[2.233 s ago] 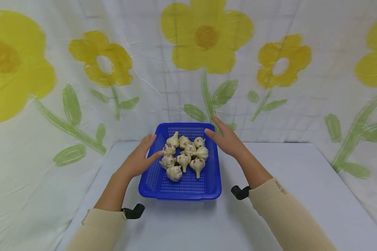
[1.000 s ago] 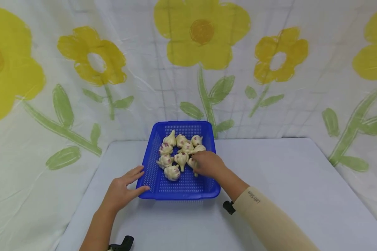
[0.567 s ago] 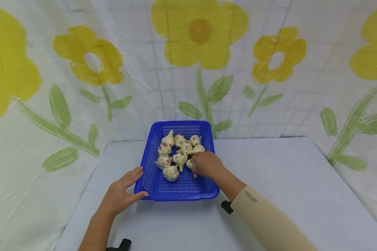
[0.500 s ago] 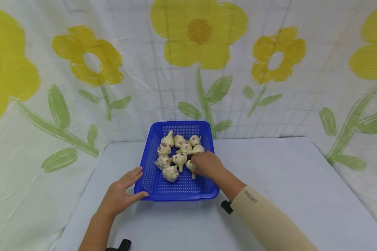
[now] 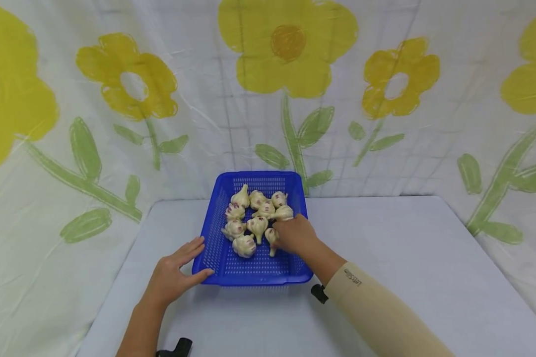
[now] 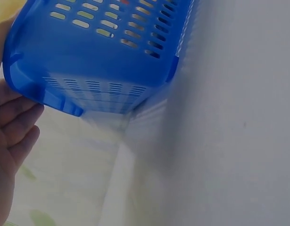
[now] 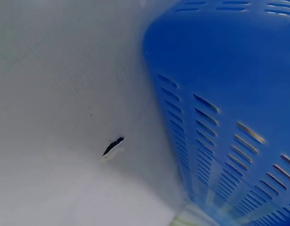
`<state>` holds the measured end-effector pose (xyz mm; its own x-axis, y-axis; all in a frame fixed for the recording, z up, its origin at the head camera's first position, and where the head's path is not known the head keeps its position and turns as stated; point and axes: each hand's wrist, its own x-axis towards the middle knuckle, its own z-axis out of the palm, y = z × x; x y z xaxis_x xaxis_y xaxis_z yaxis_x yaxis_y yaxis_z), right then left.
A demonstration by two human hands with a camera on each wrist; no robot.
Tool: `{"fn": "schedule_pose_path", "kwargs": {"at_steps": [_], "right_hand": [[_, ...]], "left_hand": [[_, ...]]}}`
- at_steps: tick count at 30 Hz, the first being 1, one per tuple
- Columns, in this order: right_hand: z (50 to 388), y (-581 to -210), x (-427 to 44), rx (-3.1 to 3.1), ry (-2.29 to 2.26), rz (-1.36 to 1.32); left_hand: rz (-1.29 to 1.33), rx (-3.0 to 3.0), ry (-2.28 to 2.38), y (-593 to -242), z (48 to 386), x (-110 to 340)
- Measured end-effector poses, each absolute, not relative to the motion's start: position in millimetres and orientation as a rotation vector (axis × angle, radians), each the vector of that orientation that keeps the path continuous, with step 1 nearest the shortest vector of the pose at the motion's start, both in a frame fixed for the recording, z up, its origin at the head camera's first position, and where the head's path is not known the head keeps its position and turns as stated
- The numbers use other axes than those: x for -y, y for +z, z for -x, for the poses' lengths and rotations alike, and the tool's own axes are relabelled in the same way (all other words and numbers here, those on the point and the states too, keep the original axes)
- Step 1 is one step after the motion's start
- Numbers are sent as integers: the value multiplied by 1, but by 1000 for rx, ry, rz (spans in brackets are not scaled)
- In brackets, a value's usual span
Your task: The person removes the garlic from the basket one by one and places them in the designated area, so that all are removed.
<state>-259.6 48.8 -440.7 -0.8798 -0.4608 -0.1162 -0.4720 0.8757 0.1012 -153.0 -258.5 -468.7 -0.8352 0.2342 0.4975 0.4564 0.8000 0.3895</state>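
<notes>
At far left, I have the left hand point(image 5: 169, 277) spread loosely round the near left corner of a blue basket point(image 5: 259, 280), thumb and fingers touching the rim, nothing clenched. The basket sits on the white tabletop point(image 5: 397, 263). Inside, nine other bulbs point(image 5: 257, 226) cluster left of and beyond one garlic bulb point(image 5: 271, 236), whose long axis runs toward the wearer, stem nearest. That bulb lies just left of my right hand point(image 5: 295, 235) — much the nearer of the two hands — whose curled fingers appear to pinch its right side; the fingertips themselves are hidden.

The left wrist view adds what the head view hides: fingers point(image 6: 24, 120) outside the basket, against the rim. The right wrist view shows no hand — only the slotted outer wall and a dark mark point(image 7: 113, 146) on a pale surface.
</notes>
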Motion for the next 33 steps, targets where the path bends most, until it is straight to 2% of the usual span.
{"fn": "schedule_pose_path", "kwargs": {"at_steps": [12, 33], "right_hand": [[259, -440, -45, -2939, 122, 638], [255, -439, -53, -3010, -310, 717]], "left_hand": [[457, 2623, -780, -470, 152, 257], [464, 2588, -774, -474, 154, 259]]}}
